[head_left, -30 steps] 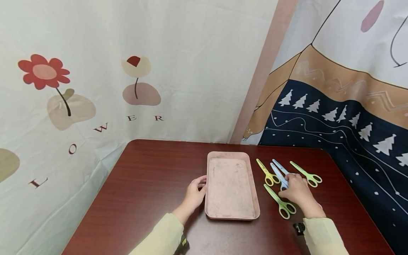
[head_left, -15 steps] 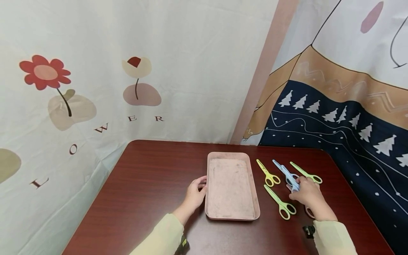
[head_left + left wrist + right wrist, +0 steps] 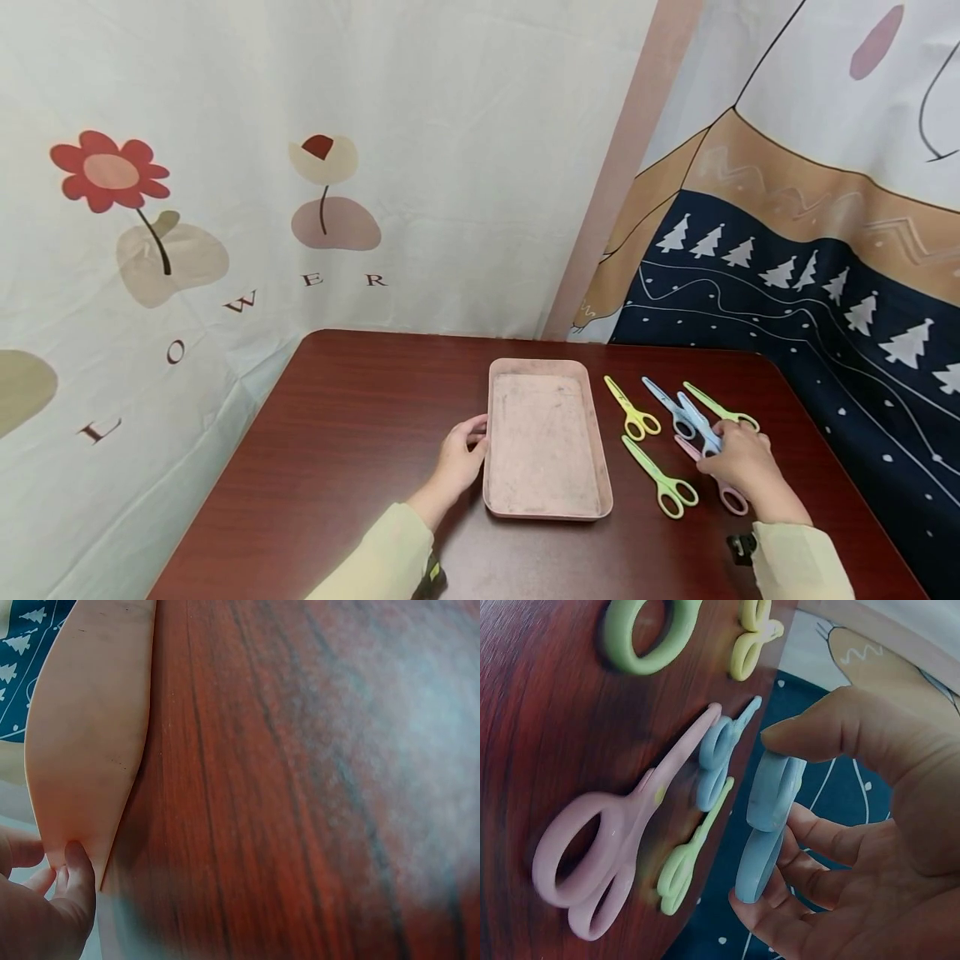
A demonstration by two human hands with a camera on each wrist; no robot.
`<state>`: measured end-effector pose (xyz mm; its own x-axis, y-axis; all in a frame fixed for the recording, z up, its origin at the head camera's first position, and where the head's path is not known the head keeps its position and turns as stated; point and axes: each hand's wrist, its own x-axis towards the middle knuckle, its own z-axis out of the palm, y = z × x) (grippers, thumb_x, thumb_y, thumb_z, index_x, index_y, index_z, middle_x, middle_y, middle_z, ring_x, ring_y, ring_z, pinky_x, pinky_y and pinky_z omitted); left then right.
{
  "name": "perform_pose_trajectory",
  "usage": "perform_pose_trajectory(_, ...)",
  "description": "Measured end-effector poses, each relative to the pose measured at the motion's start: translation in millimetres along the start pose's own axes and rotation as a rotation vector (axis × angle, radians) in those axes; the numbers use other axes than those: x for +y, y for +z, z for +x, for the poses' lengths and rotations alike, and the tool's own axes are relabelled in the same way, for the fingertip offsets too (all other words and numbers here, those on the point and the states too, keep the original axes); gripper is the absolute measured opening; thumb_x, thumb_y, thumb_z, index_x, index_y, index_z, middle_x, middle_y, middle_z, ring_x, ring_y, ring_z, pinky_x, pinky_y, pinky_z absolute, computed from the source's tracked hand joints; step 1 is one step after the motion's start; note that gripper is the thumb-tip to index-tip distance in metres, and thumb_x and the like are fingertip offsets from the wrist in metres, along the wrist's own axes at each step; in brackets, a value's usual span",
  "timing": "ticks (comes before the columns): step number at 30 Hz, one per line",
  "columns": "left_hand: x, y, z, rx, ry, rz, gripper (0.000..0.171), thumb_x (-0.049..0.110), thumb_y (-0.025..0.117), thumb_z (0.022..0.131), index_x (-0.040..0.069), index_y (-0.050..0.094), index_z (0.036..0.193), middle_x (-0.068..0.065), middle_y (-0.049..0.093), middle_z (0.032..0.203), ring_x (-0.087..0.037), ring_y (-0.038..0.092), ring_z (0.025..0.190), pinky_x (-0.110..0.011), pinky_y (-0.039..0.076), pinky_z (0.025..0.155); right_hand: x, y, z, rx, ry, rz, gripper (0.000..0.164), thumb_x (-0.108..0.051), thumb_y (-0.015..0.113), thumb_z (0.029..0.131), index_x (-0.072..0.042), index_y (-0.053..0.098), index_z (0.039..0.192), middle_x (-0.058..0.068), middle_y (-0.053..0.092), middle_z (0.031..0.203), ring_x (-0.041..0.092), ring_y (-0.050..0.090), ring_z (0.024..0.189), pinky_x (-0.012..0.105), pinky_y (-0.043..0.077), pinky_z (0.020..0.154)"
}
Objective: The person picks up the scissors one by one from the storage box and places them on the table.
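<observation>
In the head view my left hand (image 3: 457, 456) rests against the left side of a pink rectangular tray (image 3: 551, 442). The left wrist view has its fingertips touching the tray's outer wall (image 3: 90, 727). My right hand (image 3: 746, 462) grips light blue scissors (image 3: 696, 418) by the handle loops, thumb on one side and fingers on the other. Those scissors are over pink scissors (image 3: 732, 498), partly hidden by the hand. Just behind lie a second blue pair (image 3: 662, 396) and green scissors (image 3: 708, 402).
Yellow scissors (image 3: 632, 410) and another green pair (image 3: 658, 475) lie between the tray and my right hand. Everything sits on a dark red-brown wooden table (image 3: 375, 417). A printed cloth (image 3: 450, 167) hangs behind its far edge.
My right hand has moved right and toward me, bringing the blue scissors away from the other blue pair. The pink scissors have come into view. My left hand and the tray stay put.
</observation>
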<state>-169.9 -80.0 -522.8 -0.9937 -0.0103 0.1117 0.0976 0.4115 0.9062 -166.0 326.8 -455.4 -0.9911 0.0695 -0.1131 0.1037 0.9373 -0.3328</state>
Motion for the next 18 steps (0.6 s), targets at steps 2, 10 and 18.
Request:
perform_pose_trajectory(2, -0.2, 0.0, -0.3, -0.001, 0.004, -0.003, 0.037, -0.003, 0.059, 0.087, -0.003, 0.058, 0.124, -0.017, 0.062, 0.112, -0.028, 0.064, 0.096, -0.033, 0.053, 0.083, 3.3, -0.2, -0.2, 0.008, -0.003, -0.002, 0.061, -0.021, 0.076, 0.065, 0.015, 0.051, 0.107, 0.029, 0.048, 0.094, 0.041, 0.041, 0.083, 0.046, 0.033, 0.070)
perform_pose_trajectory(10, 0.2, -0.3, -0.7, -0.001, 0.007, -0.004, 0.037, -0.003, 0.058, 0.087, -0.003, 0.057, 0.124, -0.017, 0.062, 0.113, -0.028, 0.064, 0.096, -0.033, 0.053, 0.084, 14.6, -6.5, -1.0, -0.008, 0.013, -0.024, 0.067, -0.024, 0.076, 0.067, 0.018, 0.048, 0.111, 0.033, 0.047, 0.096, 0.040, 0.042, 0.084, 0.051, 0.033, 0.076)
perform_pose_trajectory(18, 0.4, -0.6, -0.6, -0.004, 0.014, -0.009, 0.037, -0.003, 0.058, 0.088, -0.004, 0.057, 0.124, -0.018, 0.062, 0.112, -0.029, 0.064, 0.096, -0.030, 0.053, 0.082, 27.1, -10.6, -0.1, -0.017, 0.041, -0.024, 0.066, -0.023, 0.075, 0.067, 0.019, 0.047, 0.110, 0.034, 0.046, 0.097, 0.042, 0.041, 0.084, 0.051, 0.034, 0.074)
